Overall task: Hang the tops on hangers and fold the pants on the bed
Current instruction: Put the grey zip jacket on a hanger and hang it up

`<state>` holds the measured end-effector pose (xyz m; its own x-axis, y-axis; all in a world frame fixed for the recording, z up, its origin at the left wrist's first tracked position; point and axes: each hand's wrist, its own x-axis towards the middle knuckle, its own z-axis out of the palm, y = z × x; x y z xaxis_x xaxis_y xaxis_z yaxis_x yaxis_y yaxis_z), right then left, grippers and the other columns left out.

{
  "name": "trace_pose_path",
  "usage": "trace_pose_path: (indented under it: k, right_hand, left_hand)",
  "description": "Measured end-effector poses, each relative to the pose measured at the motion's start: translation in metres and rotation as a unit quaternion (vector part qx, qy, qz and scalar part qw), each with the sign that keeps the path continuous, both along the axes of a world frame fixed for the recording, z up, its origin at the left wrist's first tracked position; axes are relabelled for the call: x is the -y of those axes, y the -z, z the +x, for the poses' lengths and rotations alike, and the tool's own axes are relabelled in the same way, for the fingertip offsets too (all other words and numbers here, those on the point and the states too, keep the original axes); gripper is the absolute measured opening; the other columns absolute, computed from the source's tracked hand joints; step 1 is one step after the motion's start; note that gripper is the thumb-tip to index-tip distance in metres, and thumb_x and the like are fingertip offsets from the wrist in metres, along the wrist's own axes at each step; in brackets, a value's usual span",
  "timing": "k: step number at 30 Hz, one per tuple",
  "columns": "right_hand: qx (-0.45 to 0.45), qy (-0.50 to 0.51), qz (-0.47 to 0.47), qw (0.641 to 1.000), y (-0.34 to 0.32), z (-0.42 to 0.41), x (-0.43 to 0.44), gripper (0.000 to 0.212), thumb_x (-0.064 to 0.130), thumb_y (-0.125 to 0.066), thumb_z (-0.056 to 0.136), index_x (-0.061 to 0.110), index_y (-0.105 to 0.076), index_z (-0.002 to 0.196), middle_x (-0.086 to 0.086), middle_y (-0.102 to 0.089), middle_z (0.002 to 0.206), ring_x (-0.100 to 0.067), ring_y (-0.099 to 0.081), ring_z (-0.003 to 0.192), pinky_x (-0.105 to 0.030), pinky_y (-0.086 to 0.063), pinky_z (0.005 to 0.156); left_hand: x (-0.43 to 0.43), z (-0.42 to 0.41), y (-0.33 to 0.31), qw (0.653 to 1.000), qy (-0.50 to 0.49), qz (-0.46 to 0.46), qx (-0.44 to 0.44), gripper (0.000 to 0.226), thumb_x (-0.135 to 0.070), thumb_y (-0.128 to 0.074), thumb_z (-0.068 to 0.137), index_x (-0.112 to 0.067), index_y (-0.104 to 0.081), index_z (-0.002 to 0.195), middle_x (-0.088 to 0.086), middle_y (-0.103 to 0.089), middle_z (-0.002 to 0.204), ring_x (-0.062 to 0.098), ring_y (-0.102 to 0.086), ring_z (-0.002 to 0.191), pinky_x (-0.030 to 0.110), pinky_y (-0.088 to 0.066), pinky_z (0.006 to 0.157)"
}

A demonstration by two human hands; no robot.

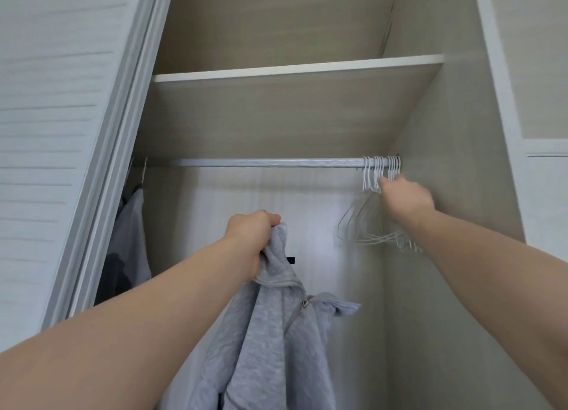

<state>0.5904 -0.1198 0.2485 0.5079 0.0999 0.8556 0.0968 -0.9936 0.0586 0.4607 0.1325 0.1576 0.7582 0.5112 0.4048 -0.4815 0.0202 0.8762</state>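
My left hand [250, 237] grips a light grey zip-up top [276, 332] by its upper edge and holds it up inside an open wardrobe; the cloth hangs down below the frame. My right hand [404, 199] reaches up to a bunch of several white wire hangers [368, 222] at the right end of the white rail [261, 162]. Its fingers are at the hanger necks just under the hooks; the hand is blurred and whether they close on a hanger is not clear.
A shelf [292, 68] runs above the rail. At the rail's left end hang a pale grey garment [130, 234] and a dark one, partly behind the louvred sliding door [55, 133]. The wardrobe's right wall [445, 163] stands close beside the hangers.
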Motion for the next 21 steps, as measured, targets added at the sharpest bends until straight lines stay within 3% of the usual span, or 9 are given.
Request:
trace_pose_path:
  k: [3,8,12,14,16,21]
  right_hand:
    - [0.020,0.042,-0.050,0.998,0.003,0.000,-0.002,0.038,-0.004,-0.045,0.093,0.008,-0.061,0.126,-0.017,-0.062,0.125,-0.040,-0.065,0.113,-0.041,-0.051,0.085]
    - [0.052,0.057,-0.060,0.995,-0.005,-0.003,-0.007,0.035,-0.004,-0.047,0.093,0.008,-0.066,0.120,-0.014,-0.068,0.121,-0.037,-0.067,0.111,-0.038,-0.052,0.084]
    - [0.041,0.013,0.013,0.999,-0.015,-0.001,-0.008,0.033,-0.005,-0.045,0.092,0.005,-0.064,0.118,-0.018,-0.065,0.120,-0.039,-0.065,0.110,-0.037,-0.047,0.078]
    - [0.031,-0.019,0.057,0.998,-0.018,-0.001,-0.008,0.031,-0.004,-0.045,0.093,0.003,-0.063,0.117,-0.020,-0.065,0.118,-0.040,-0.064,0.109,-0.038,-0.045,0.076]
    - [0.016,-0.062,0.129,0.990,-0.020,0.000,-0.009,0.027,-0.001,-0.049,0.094,0.000,-0.062,0.118,-0.023,-0.064,0.121,-0.041,-0.063,0.111,-0.040,-0.049,0.081]
    - [-0.013,-0.138,0.279,0.950,-0.028,-0.007,-0.009,0.031,0.004,-0.055,0.093,-0.003,-0.062,0.122,-0.026,-0.060,0.127,-0.044,-0.061,0.116,-0.045,-0.051,0.095]
  left_hand:
    - [0.002,-0.007,0.003,1.000,0.000,0.005,0.001,0.018,-0.019,-0.072,0.090,-0.008,-0.060,0.097,0.011,-0.062,0.082,0.027,-0.064,0.081,0.032,-0.048,0.072]
    - [0.004,-0.023,-0.002,1.000,-0.012,0.001,0.007,0.021,-0.019,-0.072,0.091,-0.004,-0.064,0.103,0.015,-0.068,0.097,0.030,-0.069,0.094,0.038,-0.056,0.086]
    - [0.003,-0.031,-0.007,0.999,-0.026,-0.005,0.027,0.014,-0.016,-0.072,0.090,-0.009,-0.062,0.084,0.012,-0.064,0.086,0.028,-0.065,0.083,0.036,-0.054,0.080]
    - [0.002,-0.035,-0.007,0.999,-0.031,-0.006,0.028,0.014,-0.016,-0.073,0.090,-0.009,-0.062,0.084,0.012,-0.065,0.086,0.028,-0.066,0.084,0.040,-0.056,0.085]
    - [0.002,-0.040,-0.005,0.999,-0.027,-0.006,0.023,0.014,-0.016,-0.073,0.089,-0.009,-0.063,0.084,0.014,-0.066,0.089,0.029,-0.067,0.087,0.045,-0.056,0.092]
    - [0.004,-0.050,-0.002,0.999,-0.031,-0.003,0.018,0.017,-0.016,-0.073,0.089,-0.008,-0.062,0.080,0.016,-0.068,0.092,0.031,-0.070,0.091,0.048,-0.056,0.094]
